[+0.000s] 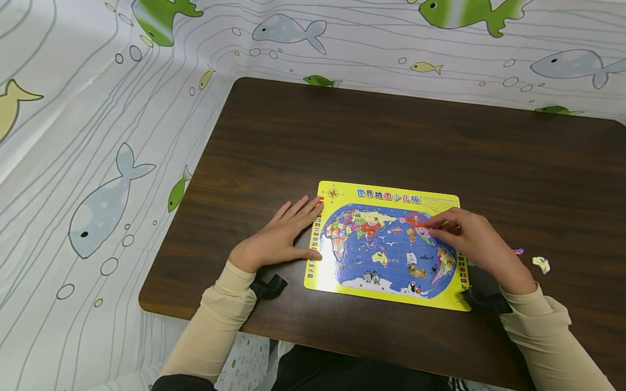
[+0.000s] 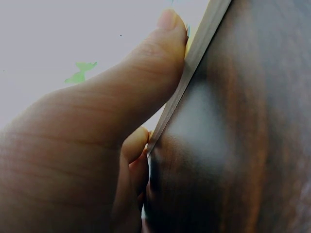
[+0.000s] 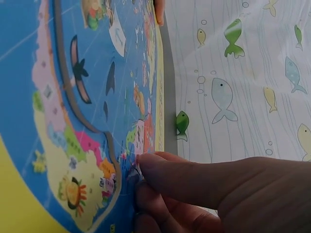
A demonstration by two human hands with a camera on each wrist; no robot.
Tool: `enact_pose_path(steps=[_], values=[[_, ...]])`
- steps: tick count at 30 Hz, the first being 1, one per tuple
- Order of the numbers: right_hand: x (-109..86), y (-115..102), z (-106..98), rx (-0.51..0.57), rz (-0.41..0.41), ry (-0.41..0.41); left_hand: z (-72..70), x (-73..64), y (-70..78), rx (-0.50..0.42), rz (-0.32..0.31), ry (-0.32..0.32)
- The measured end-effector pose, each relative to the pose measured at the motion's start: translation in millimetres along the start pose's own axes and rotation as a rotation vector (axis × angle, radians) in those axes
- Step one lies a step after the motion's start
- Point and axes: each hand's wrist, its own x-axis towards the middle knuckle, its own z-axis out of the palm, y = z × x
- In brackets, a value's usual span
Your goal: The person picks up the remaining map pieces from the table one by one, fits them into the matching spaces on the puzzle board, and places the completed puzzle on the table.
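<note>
Yellow-rimmed world map puzzle (image 1: pixel 359 264) flat on the dark desk (image 1: pixel 342 141), left hand (image 1: pixel 279 239) spread against its edge at nine o'clock, right hand (image 1: pixel 471 239) at two o'clock pinching the North America piece (image 1: pixel 416 220), small pale piece (image 1: pixel 541 264) loose on the desk at three o'clock

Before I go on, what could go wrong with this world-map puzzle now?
The North America piece at the fingertips of the right hand might seat crooked. That hand, drawing back, could brush the loose puzzle piece to its right. If the left hand leaves its edge, the puzzle board could slide.
</note>
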Motion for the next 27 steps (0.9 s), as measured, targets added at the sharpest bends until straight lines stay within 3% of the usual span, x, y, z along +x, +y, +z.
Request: enact_pose_path(steps=[10,19,27], values=[[-4.3,0,-2,0.013,0.037,0.056,0.9,-0.2,1.6,0.000,-0.003,-0.001],[-24.9,18,-17,0.024,0.090,0.235,-0.3,0.6,0.8,-0.007,-0.010,-0.006],[-38.4,33,-18,0.022,0.133,0.260,-0.7,0.2,0.1,-0.007,-0.003,-0.003]])
